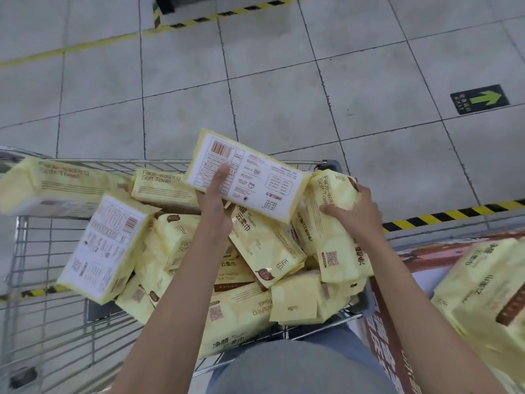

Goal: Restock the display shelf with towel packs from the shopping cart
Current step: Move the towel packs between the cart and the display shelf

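A wire shopping cart [22, 251] below me is piled with several yellow face-washing soft towel packs [255, 251]. My left hand [216, 200] holds one pack [255, 180] lifted above the pile, its white printed back turned up, thumb on top and fingers beneath. My right hand [355, 209] grips another yellow pack [335, 228] standing on end at the cart's right side. At the lower right more yellow packs [488, 285] lie on a display surface [397, 336] with red printed panels.
Grey tiled floor [255, 81] stretches ahead, with yellow-black hazard tape [454, 214] on the right and at the top. A green arrow floor sticker [480, 99] lies to the far right. The cart's left half shows bare wire. My grey trousers are at the bottom.
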The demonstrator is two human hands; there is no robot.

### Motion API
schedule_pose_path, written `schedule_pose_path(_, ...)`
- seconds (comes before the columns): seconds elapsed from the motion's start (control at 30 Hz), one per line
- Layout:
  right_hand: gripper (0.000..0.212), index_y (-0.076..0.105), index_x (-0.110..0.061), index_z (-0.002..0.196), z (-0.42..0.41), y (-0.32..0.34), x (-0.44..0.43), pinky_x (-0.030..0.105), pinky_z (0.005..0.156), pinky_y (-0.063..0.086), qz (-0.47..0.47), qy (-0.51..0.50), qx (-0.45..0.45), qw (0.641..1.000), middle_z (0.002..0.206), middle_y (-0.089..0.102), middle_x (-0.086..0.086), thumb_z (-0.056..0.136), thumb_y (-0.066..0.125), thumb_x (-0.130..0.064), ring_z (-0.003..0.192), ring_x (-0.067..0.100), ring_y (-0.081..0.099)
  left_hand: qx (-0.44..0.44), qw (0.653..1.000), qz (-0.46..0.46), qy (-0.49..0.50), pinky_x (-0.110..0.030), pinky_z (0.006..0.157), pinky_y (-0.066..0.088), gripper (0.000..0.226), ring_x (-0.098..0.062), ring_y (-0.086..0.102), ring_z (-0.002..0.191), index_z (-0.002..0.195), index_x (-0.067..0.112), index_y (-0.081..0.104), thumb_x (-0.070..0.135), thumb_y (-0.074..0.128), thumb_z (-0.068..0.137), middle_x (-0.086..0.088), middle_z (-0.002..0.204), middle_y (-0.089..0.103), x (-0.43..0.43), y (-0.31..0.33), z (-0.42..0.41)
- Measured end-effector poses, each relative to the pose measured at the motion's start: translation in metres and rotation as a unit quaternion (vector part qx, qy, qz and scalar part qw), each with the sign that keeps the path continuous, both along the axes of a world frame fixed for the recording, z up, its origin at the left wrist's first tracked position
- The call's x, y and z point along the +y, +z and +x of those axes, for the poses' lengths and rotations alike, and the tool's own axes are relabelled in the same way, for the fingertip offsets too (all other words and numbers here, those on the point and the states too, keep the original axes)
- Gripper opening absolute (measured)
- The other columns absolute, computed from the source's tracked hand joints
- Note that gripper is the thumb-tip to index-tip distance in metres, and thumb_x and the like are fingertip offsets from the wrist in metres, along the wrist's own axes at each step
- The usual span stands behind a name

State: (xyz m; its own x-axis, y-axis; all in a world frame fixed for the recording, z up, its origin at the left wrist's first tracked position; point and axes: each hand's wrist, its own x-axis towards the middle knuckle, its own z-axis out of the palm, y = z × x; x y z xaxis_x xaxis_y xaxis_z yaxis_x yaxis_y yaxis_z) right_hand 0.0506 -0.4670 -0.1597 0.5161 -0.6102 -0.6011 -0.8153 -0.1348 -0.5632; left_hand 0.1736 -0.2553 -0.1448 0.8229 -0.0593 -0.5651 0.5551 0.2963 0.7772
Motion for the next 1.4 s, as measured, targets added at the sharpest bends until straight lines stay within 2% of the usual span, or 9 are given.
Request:
schedule_pose_path(0.13, 0.085, 0.035, -0.032, 0.133, -0.008, 0.014, 0.010, 0.049, 0.087, 0.053, 0.154, -0.087, -0.100, 0.979, 0.118, 0.059, -0.001, 0.064, 0.084, -0.034, 0.101, 0.023, 0.062, -0.021, 0.994, -0.105, 0.014, -0.052, 0.091, 0.050, 0.057, -0.031, 0.061, 0.113, 0.118, 0.020, 0.061, 0.041, 0.077, 0.068, -0.010, 0.119, 0.066, 0.027, 0.018, -0.009)
schedule_pose_path(0.27, 0.087, 0.036, -0.033, 0.134, -0.018, 0.025, 0.021, 0.050, 0.085, 0.055, 0.186, -0.077, -0.127, 0.971, 0.118, 0.059, 0.000, 0.063, 0.085, -0.031, 0.100, 0.026, 0.064, 0.030, 0.987, -0.144, 0.062, -0.052, 0.096, 0.047, 0.046, -0.030, 0.060, 0.116, 0.117, 0.020, 0.062, 0.038, 0.068, 0.076, -0.008, 0.119, 0.066, 0.050, 0.037, -0.031)
schedule_pose_path(0.57, 0.076, 0.040, -0.024, 0.137, -0.059, 0.043, 0.025, 0.044, 0.077, 0.056, 0.260, -0.104, -0.194, 0.940, 0.116, 0.064, 0.008, 0.071, 0.078, -0.017, 0.095, 0.028, 0.067, 0.079, 0.993, -0.085, 0.036, -0.045, 0.078, 0.054, 0.035, -0.026, 0.070, 0.089, 0.104, 0.018, 0.067, 0.036, 0.064, 0.074, -0.008, 0.100, 0.073, 0.074, 0.056, -0.102)
schedule_pose_path(0.67, 0.070, 0.041, -0.019, 0.137, -0.081, 0.046, 0.026, 0.039, 0.068, 0.056, 0.288, -0.115, -0.199, 0.930, 0.108, 0.068, 0.009, 0.075, 0.073, -0.016, 0.086, 0.026, 0.069, 0.099, 0.992, -0.068, 0.026, -0.040, 0.067, 0.055, 0.025, -0.025, 0.072, 0.078, 0.099, 0.016, 0.067, 0.033, 0.061, 0.082, -0.008, 0.090, 0.074, 0.077, 0.053, -0.122)
schedule_pose_path(0.8, 0.059, 0.045, -0.015, 0.134, -0.111, 0.046, 0.038, 0.032, 0.054, 0.057, 0.319, -0.141, -0.200, 0.916, 0.105, 0.070, 0.010, 0.080, 0.069, -0.013, 0.076, 0.021, 0.072, 0.130, 0.988, -0.077, 0.023, -0.040, 0.068, 0.050, 0.026, -0.024, 0.072, 0.066, 0.096, 0.015, 0.066, 0.037, 0.056, 0.089, -0.008, 0.079, 0.075, 0.085, 0.049, -0.141)
schedule_pose_path(0.9, 0.061, 0.046, -0.014, 0.131, -0.132, 0.047, 0.052, 0.032, 0.054, 0.057, 0.317, -0.177, -0.215, 0.907, 0.108, 0.069, 0.013, 0.076, 0.071, -0.014, 0.079, 0.023, 0.071, 0.142, 0.985, -0.091, 0.019, -0.038, 0.065, 0.047, 0.029, -0.022, 0.070, 0.058, 0.092, 0.016, 0.066, 0.043, 0.053, 0.091, -0.006, 0.070, 0.073, 0.098, 0.046, -0.143)
schedule_pose_path(1.17, 0.066, 0.052, -0.009, 0.128, -0.183, 0.049, 0.122, 0.039, 0.062, 0.057, 0.299, -0.245, -0.273, 0.881, 0.115, 0.067, 0.018, 0.068, 0.075, -0.022, 0.094, 0.033, 0.068, 0.159, 0.978, -0.115, -0.069, -0.039, 0.067, 0.050, 0.032, -0.025, 0.071, 0.067, 0.100, 0.017, 0.065, 0.045, 0.055, 0.088, -0.007, 0.080, 0.074, 0.148, 0.042, -0.142)
schedule_pose_path(1.27, 0.059, 0.055, -0.012, 0.124, -0.207, 0.046, 0.166, 0.042, 0.069, 0.058, 0.294, -0.282, -0.280, 0.869, 0.114, 0.068, 0.016, 0.069, 0.073, -0.024, 0.100, 0.035, 0.066, 0.167, 0.974, -0.111, -0.108, -0.037, 0.063, 0.054, 0.033, -0.026, 0.071, 0.068, 0.101, 0.016, 0.066, 0.044, 0.057, 0.086, -0.008, 0.082, 0.074, 0.169, 0.040, -0.150)
schedule_pose_path(1.4, 0.047, 0.058, -0.014, 0.120, -0.240, 0.048, 0.216, 0.044, 0.072, 0.056, 0.305, -0.346, -0.284, 0.840, 0.107, 0.071, 0.013, 0.074, 0.071, -0.018, 0.091, 0.030, 0.069, 0.176, 0.966, -0.109, -0.155, -0.034, 0.056, 0.057, 0.035, -0.024, 0.071, 0.065, 0.100, 0.016, 0.066, 0.046, 0.057, 0.085, -0.007, 0.080, 0.074, 0.189, 0.036, -0.156)
